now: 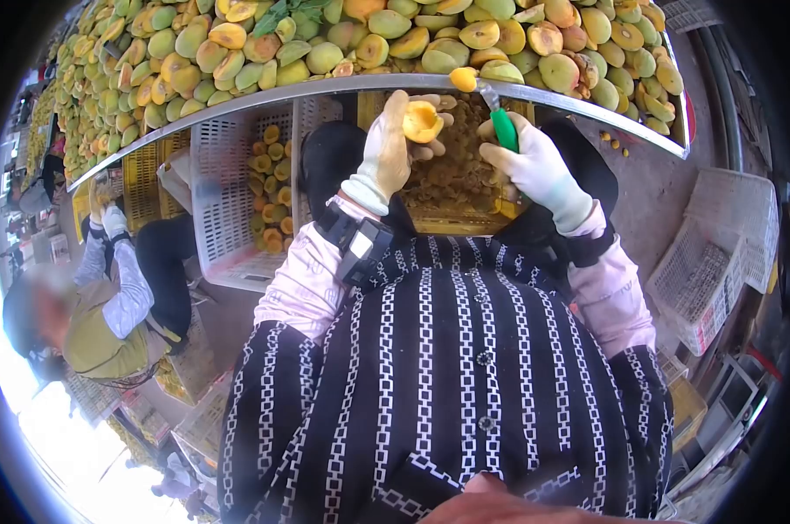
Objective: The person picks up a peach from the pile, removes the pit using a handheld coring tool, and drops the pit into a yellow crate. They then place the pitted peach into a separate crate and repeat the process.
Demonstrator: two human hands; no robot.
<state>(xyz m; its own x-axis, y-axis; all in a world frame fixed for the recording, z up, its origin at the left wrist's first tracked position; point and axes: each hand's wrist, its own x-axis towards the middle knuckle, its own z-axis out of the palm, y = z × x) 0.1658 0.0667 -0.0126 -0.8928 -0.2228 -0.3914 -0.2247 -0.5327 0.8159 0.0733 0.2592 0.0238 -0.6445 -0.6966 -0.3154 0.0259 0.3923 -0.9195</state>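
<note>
In my gloved left hand [388, 144] is a hollowed half of a yellow peach [422, 122], its cut side facing me. My gloved right hand [534, 166] grips a pitting tool by its green handle [504, 131]. A small orange-yellow piece [464, 79], perhaps a pit with flesh, sits at the tool's metal tip. The hands are apart, just below the metal rim [360, 85] of a table heaped with whole and cut peaches [325, 58]. Beneath them is a yellow crate [443, 223] holding brownish scraps, probably pits.
A white slatted crate [220, 175] with hollowed peach halves [271, 188] stands to the left. Another person [106, 323], also gloved, sits farther left by yellow crates. White crates [700, 271] stand at right. Several small orange pieces [613, 142] lie on the floor.
</note>
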